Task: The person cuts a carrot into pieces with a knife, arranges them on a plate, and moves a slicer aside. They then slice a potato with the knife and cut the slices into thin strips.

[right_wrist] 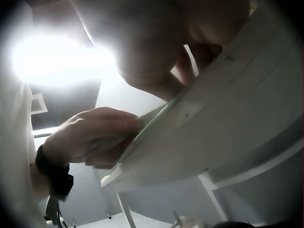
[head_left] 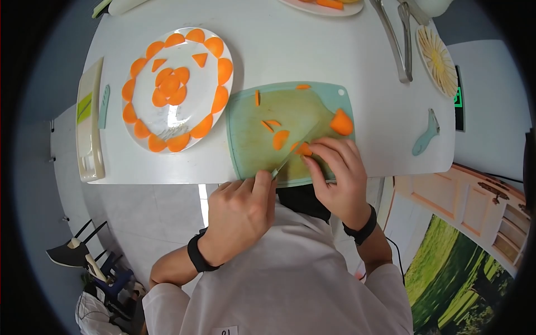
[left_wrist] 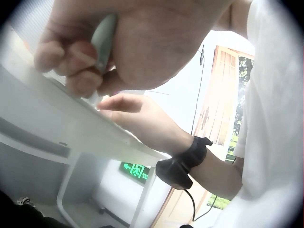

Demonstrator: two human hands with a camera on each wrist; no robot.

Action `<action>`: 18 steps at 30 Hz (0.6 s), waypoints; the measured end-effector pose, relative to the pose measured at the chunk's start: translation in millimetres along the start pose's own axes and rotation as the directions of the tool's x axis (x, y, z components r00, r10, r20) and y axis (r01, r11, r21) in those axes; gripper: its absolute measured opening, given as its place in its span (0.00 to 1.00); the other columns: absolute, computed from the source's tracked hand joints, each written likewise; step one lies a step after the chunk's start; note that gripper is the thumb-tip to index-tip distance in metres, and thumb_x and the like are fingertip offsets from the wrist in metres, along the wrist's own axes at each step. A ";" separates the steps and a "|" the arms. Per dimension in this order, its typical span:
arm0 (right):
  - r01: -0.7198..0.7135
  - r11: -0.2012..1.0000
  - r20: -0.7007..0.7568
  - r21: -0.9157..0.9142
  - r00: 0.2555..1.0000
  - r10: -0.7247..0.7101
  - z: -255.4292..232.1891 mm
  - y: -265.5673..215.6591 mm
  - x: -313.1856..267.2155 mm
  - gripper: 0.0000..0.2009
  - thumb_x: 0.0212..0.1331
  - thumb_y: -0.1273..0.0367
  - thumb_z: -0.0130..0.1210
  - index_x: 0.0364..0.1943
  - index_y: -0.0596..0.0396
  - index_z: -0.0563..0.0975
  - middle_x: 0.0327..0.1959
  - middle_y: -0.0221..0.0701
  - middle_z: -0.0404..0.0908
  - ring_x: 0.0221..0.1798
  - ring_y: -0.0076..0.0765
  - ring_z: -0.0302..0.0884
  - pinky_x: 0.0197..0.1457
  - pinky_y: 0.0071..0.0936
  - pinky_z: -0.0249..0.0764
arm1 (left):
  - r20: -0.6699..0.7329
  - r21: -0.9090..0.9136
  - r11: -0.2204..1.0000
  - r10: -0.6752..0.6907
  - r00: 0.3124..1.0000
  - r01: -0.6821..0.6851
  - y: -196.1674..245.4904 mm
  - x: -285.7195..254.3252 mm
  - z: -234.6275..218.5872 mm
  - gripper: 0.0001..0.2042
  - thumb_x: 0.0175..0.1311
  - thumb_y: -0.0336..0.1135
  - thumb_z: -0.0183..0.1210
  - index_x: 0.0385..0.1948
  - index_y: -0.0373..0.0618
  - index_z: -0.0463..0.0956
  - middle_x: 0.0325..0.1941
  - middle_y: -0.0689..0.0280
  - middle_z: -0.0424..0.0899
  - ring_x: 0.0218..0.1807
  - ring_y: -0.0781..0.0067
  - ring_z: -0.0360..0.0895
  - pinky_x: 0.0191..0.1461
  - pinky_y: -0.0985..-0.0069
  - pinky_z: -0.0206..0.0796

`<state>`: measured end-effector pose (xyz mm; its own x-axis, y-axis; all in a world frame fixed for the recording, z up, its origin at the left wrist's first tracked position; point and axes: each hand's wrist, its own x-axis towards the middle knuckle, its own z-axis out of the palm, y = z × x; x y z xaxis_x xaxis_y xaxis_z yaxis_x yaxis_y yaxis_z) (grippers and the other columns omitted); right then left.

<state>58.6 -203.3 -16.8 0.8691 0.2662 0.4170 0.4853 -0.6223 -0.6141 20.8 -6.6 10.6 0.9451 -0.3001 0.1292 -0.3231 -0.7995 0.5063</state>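
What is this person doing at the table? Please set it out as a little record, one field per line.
Left hand: grips the knife by its handle
Right hand: pinches an orange piece beside the blade
Cutting board: green; loose slices and a larger chunk lie on it
Plate: white, left of the board
Plate design: ring of rounded slices around a flower-like cluster and two triangles
Table's right side: metal tongs, teal tool
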 end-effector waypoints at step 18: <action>-0.006 0.993 0.050 0.115 0.999 0.001 -0.9 12.8 -0.4 0.10 0.54 0.80 0.65 0.40 0.59 0.81 0.41 0.34 0.82 0.43 0.43 0.77 0.44 0.35 0.76 | 0.045 0.028 0.998 -0.056 0.997 0.055 3.8 -0.7 -1.2 0.10 0.65 0.26 0.61 0.27 0.42 0.67 0.14 0.62 0.72 0.13 0.59 0.70 0.18 0.65 0.60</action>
<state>64.4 -212.0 -24.2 0.8731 0.3022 0.3826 0.4876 -0.5350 -0.6900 18.9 -8.9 13.4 0.9585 -0.2781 0.0623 -0.2722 -0.8287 0.4890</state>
